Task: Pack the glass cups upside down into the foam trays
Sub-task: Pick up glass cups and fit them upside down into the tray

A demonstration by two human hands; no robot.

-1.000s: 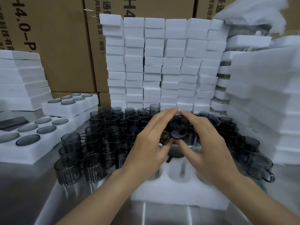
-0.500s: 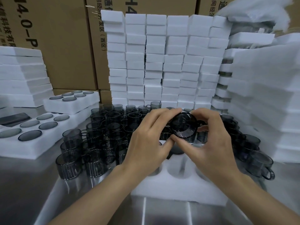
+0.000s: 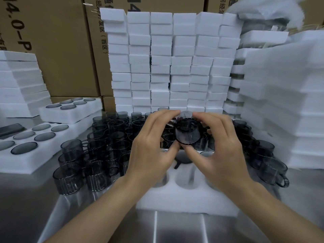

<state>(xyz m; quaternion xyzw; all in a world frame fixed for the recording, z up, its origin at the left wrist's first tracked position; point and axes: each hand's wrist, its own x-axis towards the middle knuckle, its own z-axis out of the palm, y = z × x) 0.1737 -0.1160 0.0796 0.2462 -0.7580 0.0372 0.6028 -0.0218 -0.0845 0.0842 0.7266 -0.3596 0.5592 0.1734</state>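
Both of my hands hold one smoky grey glass cup (image 3: 187,131) in the air above the white foam tray (image 3: 187,201) in front of me. My left hand (image 3: 154,148) pinches its left side, and my right hand (image 3: 218,142) pinches its right side. The cup is tilted, one round end facing me. One cup (image 3: 183,157) sits in a middle hole of the tray, its handle sticking out. Several holes near the front edge show only foam. A crowd of upright grey cups (image 3: 98,151) stands to the left and behind the tray.
Packed foam trays (image 3: 26,155) with cup bases showing lie at the left, with a dark phone (image 3: 10,129) behind them. Foam blocks (image 3: 171,64) are stacked like a wall behind, foam sheets (image 3: 287,102) pile up at right. Cardboard boxes (image 3: 52,50) stand at the back.
The cup has been turned between my fingers and lifted slightly; more of its side wall shows. Both hands stay on it above the tray.
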